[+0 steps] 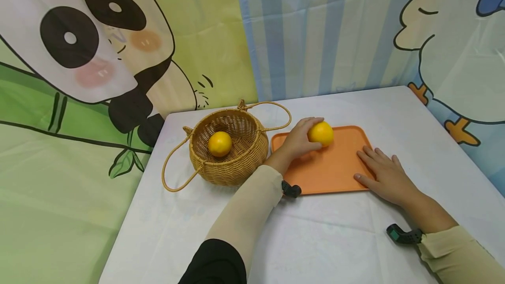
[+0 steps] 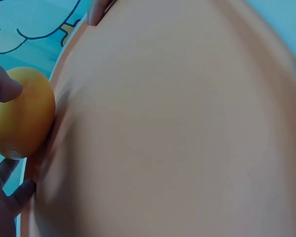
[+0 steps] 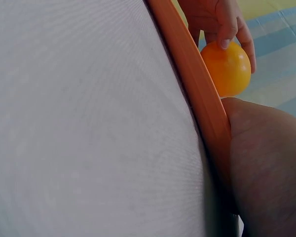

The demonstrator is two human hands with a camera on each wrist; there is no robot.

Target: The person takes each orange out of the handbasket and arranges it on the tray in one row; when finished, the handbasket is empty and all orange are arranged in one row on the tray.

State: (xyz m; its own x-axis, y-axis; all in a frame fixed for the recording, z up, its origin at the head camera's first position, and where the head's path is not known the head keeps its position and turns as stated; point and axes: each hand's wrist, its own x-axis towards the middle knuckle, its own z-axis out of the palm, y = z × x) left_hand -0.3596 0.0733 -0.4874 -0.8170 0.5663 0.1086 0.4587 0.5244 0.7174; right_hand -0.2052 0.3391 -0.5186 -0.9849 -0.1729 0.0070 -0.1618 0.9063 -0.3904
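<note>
Over the far part of the orange tray [image 1: 335, 172], my left hand [image 1: 300, 140] grips a round yellow-orange orange [image 1: 321, 133] between thumb and fingers. The left wrist view shows this orange [image 2: 29, 118] close over the tray's rim, with the thumb [image 2: 7, 86] pressed on its side. My right hand [image 1: 388, 179] rests on the tray's right edge, fingers spread and holding nothing. In the right wrist view, part of that hand [image 3: 269, 143] lies against the tray rim [image 3: 209, 108]. A second orange [image 1: 219, 144] lies inside the wicker basket [image 1: 232, 174], left of the tray.
The basket's two loop handles stick out, one [image 1: 173, 168] to the front left and one [image 1: 289, 115] to the back right, near the tray. A white-covered table [image 1: 331, 240] bears everything. Behind it hangs a cartoon-printed curtain [image 1: 213, 34].
</note>
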